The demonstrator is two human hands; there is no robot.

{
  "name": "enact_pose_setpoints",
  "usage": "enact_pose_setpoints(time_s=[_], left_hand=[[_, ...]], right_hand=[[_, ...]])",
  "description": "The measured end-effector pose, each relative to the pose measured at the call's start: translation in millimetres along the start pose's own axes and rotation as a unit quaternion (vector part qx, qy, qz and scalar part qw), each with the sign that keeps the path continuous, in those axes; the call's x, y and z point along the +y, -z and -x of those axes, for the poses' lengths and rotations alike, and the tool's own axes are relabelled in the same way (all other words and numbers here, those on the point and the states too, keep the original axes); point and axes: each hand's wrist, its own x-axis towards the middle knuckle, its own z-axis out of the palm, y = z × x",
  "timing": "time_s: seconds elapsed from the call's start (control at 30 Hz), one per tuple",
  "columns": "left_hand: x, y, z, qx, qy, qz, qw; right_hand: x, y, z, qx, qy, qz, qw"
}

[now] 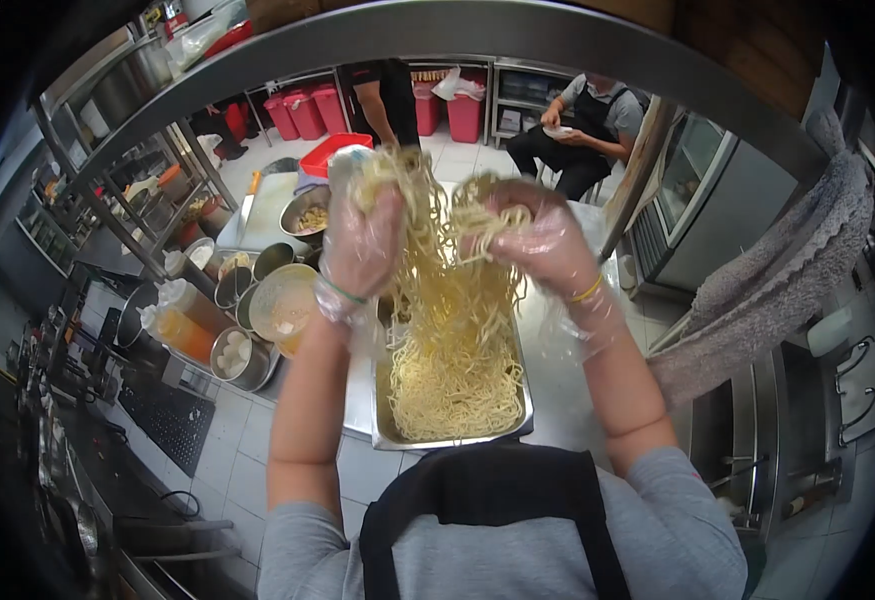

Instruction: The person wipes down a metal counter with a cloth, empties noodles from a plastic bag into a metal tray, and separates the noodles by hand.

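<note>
Both my hands wear clear plastic gloves, held at the wrists by bands, a green one on the left and a yellow one on the right. My left hand (372,235) is closed on a bunch of pale yellow noodles (457,300). My right hand (537,235) grips another bunch, with strands showing between the fingers. From both hands the noodles hang down over a rectangular metal tray (382,415), where more noodles lie in a tangled heap. Some of the hanging strands are blurred.
Left of the tray stand a clear tub (282,300), a bowl of eggs (237,355), squeeze bottles (182,330) and a metal bowl of food (307,215). A knife (248,205) lies on a cutting board (272,215). A towel (777,270) hangs at right. Two people are beyond the counter.
</note>
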Motion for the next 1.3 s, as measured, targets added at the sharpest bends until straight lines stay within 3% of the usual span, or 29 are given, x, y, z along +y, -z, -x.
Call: enact_pose_setpoints(time_s=[0.03, 0.07, 0.1, 0.17, 0.23, 0.27, 0.3, 0.33, 0.37, 0.4, 0.5, 0.6, 0.67, 0.77, 0.87, 0.97, 1.07, 1.17, 1.3], left_hand=[[-4.6, 2.3, -9.1, 0.015, -0.087, -0.096, 0.991], [-8.8, 4.7, -18.4, 0.047, -0.17, -0.193, 0.965], [-3.2, 5.0, -22.4, 0.032, -0.058, -0.046, 0.997], [-3.5, 2.2, -21.6, 0.011, -0.038, -0.031, 0.999], [-22.3, -6.8, -6.7, 0.0, -0.223, -0.29, 0.931], [-18.6, -5.5, -5.4, -0.15, -0.213, -0.216, 0.941], [-7.2, -6.1, 0.4, -0.338, 0.152, 0.024, 0.928], [-28.7, -25.8, 29.0, -0.387, 0.297, 0.04, 0.872], [1.9, -16.3, 12.2, -0.487, 0.317, 0.032, 0.813], [-45.8, -43.3, 53.3, -0.557, 0.323, 0.113, 0.757], [-80.6, -61.0, 99.3, -0.502, 0.354, 0.077, 0.785], [-123.0, -104.7, 170.2, -0.421, 0.433, 0.087, 0.792], [-128.0, -124.1, 220.9, -0.387, 0.458, 0.05, 0.799], [-67.5, -108.5, 185.3, -0.427, 0.433, 0.042, 0.792], [-57.2, -98.1, 179.4, -0.405, 0.496, 0.281, 0.715], [-54.8, -95.8, 174.7, -0.301, 0.545, 0.407, 0.668], [-27.7, -70.3, 128.3, -0.224, 0.436, 0.413, 0.768], [0.0, -38.8, 79.3, -0.179, 0.405, 0.452, 0.775], [46.0, 1.0, 25.8, -0.14, 0.281, 0.372, 0.874]], right_hand=[[-2.5, -0.2, -4.2, 0.018, 0.036, -0.024, 0.999], [-11.2, -3.5, -5.5, 0.021, 0.007, -0.108, 0.994], [-7.0, -1.5, -7.8, 0.017, 0.016, -0.102, 0.995], [4.8, -2.9, -8.0, -0.012, 0.026, -0.058, 0.998], [29.2, -4.2, 0.6, -0.093, 0.005, -0.002, 0.996], [38.5, -3.7, 1.4, -0.157, 0.002, 0.118, 0.981], [42.5, -4.7, 8.0, -0.228, -0.078, 0.169, 0.956], [49.3, -3.2, 9.7, -0.303, -0.126, 0.191, 0.925], [60.7, -0.4, 11.7, -0.375, -0.173, 0.21, 0.886], [73.0, 1.2, 13.3, -0.443, -0.219, 0.228, 0.839], [114.8, -0.8, 16.9, -0.314, -0.349, 0.204, 0.859], [204.6, -8.1, 38.4, -0.234, -0.38, 0.194, 0.874], [264.3, -29.3, 65.8, -0.257, -0.279, 0.368, 0.849], [231.4, -39.9, 73.4, -0.235, -0.34, 0.162, 0.896], [215.9, -46.1, 69.7, -0.225, -0.397, 0.152, 0.877], [203.9, -40.3, 63.7, -0.197, -0.302, 0.033, 0.932], [159.1, -33.7, 51.6, -0.071, -0.312, -0.149, 0.936], [84.2, -28.1, 35.1, -0.038, -0.171, 0.019, 0.984], [30.3, -26.9, 32.1, -0.015, -0.041, -0.051, 0.998]])
